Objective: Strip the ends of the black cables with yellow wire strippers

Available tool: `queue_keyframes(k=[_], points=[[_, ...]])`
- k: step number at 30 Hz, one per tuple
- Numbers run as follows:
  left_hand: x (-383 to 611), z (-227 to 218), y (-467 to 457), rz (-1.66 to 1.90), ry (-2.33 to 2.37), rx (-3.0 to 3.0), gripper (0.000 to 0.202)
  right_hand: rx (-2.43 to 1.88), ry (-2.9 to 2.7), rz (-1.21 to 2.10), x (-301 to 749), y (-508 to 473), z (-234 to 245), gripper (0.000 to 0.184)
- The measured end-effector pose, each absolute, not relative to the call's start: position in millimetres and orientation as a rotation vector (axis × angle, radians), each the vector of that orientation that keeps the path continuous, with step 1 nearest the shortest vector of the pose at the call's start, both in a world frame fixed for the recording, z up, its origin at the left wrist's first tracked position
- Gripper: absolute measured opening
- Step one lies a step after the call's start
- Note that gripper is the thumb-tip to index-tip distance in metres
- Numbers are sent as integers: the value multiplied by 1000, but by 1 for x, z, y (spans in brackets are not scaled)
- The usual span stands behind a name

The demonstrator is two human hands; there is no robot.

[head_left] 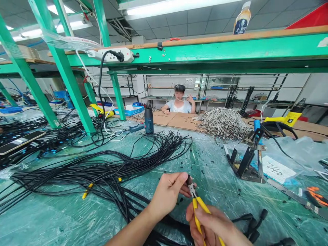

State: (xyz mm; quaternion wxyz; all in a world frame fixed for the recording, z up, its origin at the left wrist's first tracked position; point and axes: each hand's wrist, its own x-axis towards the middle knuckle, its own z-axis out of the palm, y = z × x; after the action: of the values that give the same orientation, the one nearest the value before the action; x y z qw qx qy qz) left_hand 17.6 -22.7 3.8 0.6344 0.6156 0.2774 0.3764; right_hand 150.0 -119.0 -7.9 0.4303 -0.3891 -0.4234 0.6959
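Note:
My right hand (214,225) is closed around yellow-handled cutting pliers (196,205), jaws pointing up. My left hand (169,194) pinches the end of a thin black cable (189,180) right at the plier jaws; the cable tip is mostly hidden by my fingers. A large bundle of black cables (102,164) fans across the green plastic-covered bench (217,171) to the left of my hands. Several black cable ends with thick plugs (252,223) lie just right of my right hand.
A black heat gun (148,119) stands behind the cables. A pile of grey wires (222,123) lies on cardboard at the back. A black metal stand (247,157) and a bag marked 240 (278,169) sit to the right. A person (179,100) sits opposite. A phone (19,141) lies far left.

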Motion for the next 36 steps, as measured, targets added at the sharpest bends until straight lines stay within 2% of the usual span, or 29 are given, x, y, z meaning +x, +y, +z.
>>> queue_keyframes(k=[2,6,10,14,25,36], points=[[18,2,-20,882,650,1369,35,-1166,-1326,1612,153,-117,-6,35],[17,4,-15,916,649,1286,38,-1511,-1915,1045,158,-117,-2,34],[14,7,-12,910,656,1285,39,-1606,-2040,513,162,-119,-3,52],[15,8,-15,894,669,1334,36,-1775,-1958,-30,169,-116,-9,56],[17,10,-24,872,648,1443,33,-1925,-1919,96,170,-113,-10,52],[16,7,-20,851,640,1458,34,-1894,-1960,33,174,-113,-14,52]])
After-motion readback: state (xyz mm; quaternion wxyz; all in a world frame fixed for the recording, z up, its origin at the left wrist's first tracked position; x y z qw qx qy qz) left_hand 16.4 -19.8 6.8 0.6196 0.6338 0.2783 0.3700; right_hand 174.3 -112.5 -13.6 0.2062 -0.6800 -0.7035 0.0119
